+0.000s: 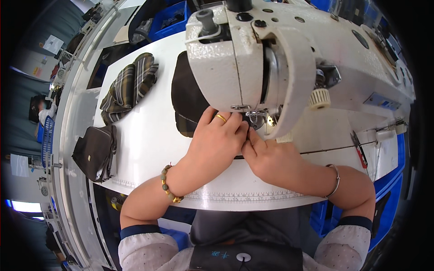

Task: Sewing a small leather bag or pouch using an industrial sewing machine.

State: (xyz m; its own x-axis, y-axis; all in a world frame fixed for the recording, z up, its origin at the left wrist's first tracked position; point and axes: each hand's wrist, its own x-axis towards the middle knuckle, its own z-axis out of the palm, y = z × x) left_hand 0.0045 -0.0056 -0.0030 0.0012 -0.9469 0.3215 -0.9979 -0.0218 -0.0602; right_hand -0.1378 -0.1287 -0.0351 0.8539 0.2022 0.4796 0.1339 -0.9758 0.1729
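A white sewing machine (pixel 226 72) stands over the table, its needle area right above my fingers. Under its head lies a dark brown fabric piece (pixel 185 86) with a plaid edge showing at the near side. My left hand (pixel 217 135) presses on this fabric, fingers bent, a gold ring on one of them. My right hand (pixel 275 158) meets it at the fingertips, thumb and finger pinched at the fabric's near edge. Exactly what the right fingertips grip is mostly hidden by the hands.
Folded plaid fabric pieces (pixel 129 86) lie on the left of the white table (pixel 149 140), with a stack of dark brown pieces (pixel 95 151) nearer me. Thread snips (pixel 360 149) rest at the right. Blue bins (pixel 169 20) stand beyond the table; a person (pixel 45 110) sits far left.
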